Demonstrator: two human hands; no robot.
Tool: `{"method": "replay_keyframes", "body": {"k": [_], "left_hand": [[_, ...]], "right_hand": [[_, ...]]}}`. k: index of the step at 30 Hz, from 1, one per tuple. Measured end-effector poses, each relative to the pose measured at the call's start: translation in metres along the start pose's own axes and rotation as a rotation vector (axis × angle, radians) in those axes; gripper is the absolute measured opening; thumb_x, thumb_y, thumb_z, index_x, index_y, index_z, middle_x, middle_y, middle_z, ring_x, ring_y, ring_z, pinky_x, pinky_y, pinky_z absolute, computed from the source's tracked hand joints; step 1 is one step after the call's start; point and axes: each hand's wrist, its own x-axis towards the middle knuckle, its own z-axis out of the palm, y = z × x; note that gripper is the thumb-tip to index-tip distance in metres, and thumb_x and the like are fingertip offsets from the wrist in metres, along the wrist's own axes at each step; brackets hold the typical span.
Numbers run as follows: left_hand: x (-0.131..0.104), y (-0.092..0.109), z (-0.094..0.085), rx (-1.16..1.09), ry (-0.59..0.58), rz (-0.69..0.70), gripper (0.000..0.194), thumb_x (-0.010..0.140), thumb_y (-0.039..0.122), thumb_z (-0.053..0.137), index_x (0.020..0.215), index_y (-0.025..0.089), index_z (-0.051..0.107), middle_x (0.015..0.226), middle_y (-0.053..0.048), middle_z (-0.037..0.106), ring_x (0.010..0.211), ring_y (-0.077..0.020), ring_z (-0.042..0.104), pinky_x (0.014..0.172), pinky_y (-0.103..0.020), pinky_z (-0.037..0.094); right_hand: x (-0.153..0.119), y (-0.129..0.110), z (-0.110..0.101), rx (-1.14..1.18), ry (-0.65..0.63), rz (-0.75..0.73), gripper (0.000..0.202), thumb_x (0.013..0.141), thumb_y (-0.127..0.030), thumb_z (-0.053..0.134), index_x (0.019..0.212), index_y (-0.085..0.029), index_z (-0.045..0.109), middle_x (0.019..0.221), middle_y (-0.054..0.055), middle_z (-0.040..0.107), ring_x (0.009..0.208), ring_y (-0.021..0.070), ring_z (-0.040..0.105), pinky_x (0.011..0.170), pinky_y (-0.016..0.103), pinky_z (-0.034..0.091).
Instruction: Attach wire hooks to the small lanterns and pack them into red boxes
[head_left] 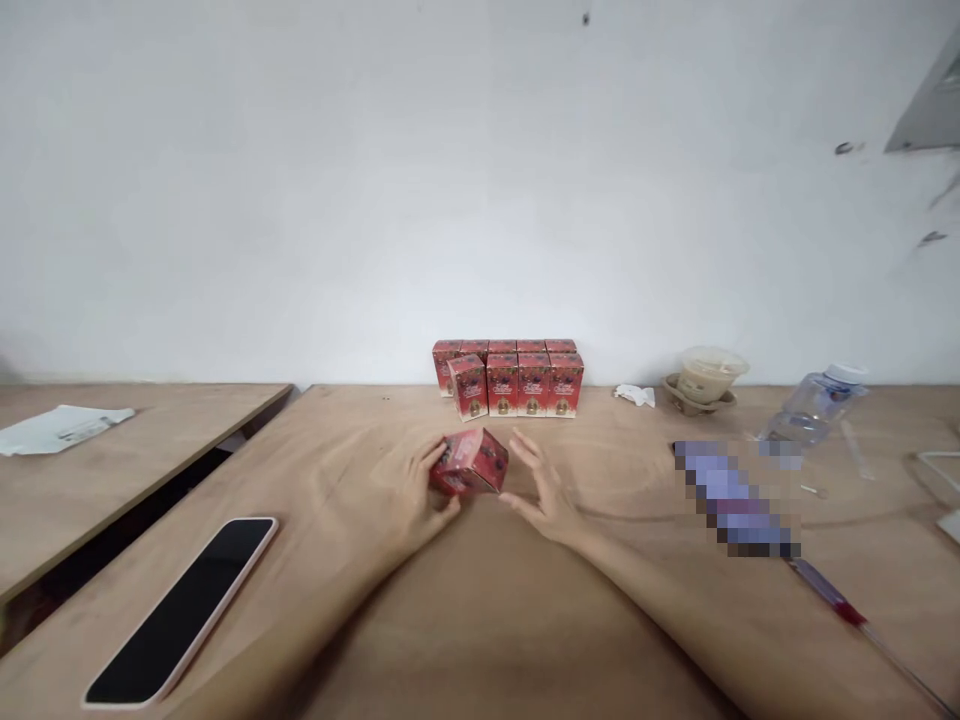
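A small red box [471,462] is tilted in my left hand [421,497], whose fingers and thumb grip its left end. My right hand [546,497] is just to the right of the box, fingers apart, with a small gap between its fingertips and the box. Behind them, several matching red boxes [533,385] stand upright in two rows against the wall. The front-left box [469,388] of the group stands slightly turned.
A black-screened phone [184,610] lies at left, and a pixelated device [735,500] with a cable at right. Farther back are a crumpled tissue [634,395], a cup [709,376] in a carton holder and a tilted clear bottle [814,405]. A gap separates the left table [172,470].
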Motion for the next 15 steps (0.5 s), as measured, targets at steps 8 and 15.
{"method": "replay_keyframes", "body": {"k": [8, 15], "left_hand": [[0.016, 0.001, 0.016, 0.054, -0.082, 0.089, 0.071, 0.073, 0.025, 0.057, 0.138, 0.022, 0.029, 0.136, -0.015, 0.043, 0.127, -0.0302, 0.042, 0.104, -0.048, 0.037], [0.047, -0.014, 0.035, 0.050, -0.111, 0.101, 0.068, 0.066, 0.020, 0.059, 0.131, 0.018, 0.040, 0.138, -0.016, 0.038, 0.128, -0.0318, 0.038, 0.105, -0.048, 0.034]], "right_hand": [[0.005, 0.000, 0.005, 0.077, 0.023, 0.238, 0.044, 0.085, -0.029, 0.052, 0.128, -0.023, 0.041, 0.125, 0.012, 0.054, 0.117, 0.0231, 0.052, 0.098, 0.043, 0.044], [0.011, 0.009, 0.009, 0.197, 0.103, 0.485, 0.054, 0.076, -0.040, 0.065, 0.122, -0.023, 0.044, 0.117, 0.008, 0.059, 0.109, 0.0216, 0.056, 0.099, 0.042, 0.043]]}}
